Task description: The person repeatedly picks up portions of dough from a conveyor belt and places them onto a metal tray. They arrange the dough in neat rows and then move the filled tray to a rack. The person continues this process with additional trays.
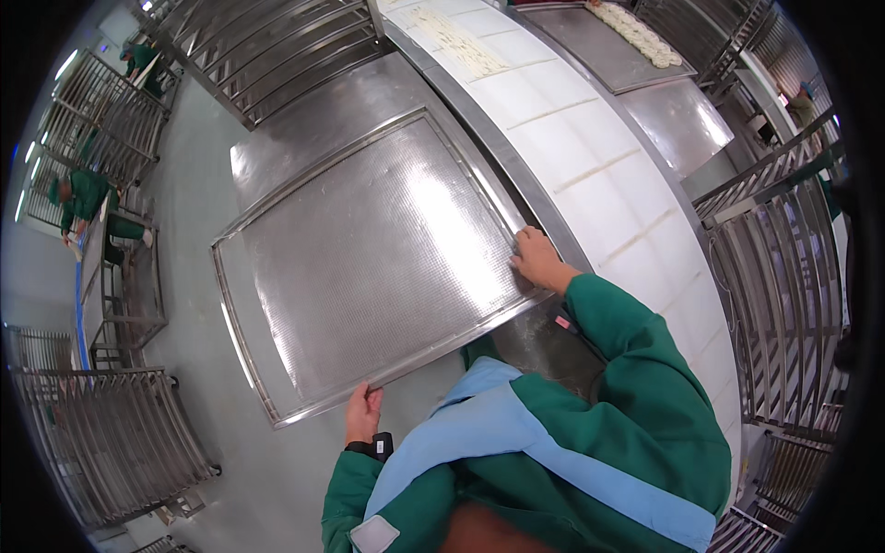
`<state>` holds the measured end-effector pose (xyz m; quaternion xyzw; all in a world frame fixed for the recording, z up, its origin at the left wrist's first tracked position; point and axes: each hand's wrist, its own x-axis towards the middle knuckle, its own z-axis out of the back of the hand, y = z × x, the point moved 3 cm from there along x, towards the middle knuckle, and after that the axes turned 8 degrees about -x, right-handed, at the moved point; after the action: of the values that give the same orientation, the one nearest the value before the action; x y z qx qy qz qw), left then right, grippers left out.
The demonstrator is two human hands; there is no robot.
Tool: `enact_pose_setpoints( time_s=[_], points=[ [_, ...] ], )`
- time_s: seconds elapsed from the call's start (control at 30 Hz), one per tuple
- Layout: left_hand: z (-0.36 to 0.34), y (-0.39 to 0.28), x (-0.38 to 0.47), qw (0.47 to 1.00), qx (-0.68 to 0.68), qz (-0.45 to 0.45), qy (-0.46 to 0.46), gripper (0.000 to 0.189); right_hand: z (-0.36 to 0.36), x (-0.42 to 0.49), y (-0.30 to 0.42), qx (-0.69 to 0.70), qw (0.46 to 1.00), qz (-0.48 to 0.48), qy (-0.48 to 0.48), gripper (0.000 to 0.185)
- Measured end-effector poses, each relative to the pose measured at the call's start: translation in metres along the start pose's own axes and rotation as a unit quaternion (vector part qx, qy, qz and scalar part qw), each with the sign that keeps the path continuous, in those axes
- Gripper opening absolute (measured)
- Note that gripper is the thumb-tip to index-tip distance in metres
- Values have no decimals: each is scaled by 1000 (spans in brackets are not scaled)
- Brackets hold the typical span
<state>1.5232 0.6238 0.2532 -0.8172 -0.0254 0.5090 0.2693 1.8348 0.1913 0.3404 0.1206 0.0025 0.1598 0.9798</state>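
A large rectangular mesh screen (359, 263) in a metal frame lies level before me, over a steel surface. Floor shows through its left part. My left hand (364, 415) grips the near edge of the frame from below, its thumb on the rim. At the near right corner, my right hand (539, 261) is closed over the frame's edge beside the conveyor. A steel sheet (332, 104) extends beyond the screen's far edge.
A white conveyor belt (601, 145) runs along the right, carrying pale dough strips (453, 41) at its far end. Across it, a metal tray (608, 48) holds braided dough (632, 31). A steel rack (276, 55) stands ahead; another rack (114, 442) and a worker (86, 197) are at left.
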Motion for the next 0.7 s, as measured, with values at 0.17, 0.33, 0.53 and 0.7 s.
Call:
enact_pose_setpoints(
  time_s=[0.17, 0.33, 0.53, 0.7],
  points=[
    [-47, -3, -2, 993, 81, 75, -47, 21, 20, 32, -30, 100, 995, 5, 7, 40],
    [-55, -19, -11, 967, 217, 125, -54, 39, 36, 147, -55, 143, 982, -14, -122, 38],
    [-50, -35, -14, 919, 321, 203, -106, 49, 64, 329, -108, 68, 969, -126, -199, 47],
    [-48, -39, -25, 918, 278, 219, -181, 57, 54, 404, -112, -35, 973, -195, -122, 70]
  ],
)
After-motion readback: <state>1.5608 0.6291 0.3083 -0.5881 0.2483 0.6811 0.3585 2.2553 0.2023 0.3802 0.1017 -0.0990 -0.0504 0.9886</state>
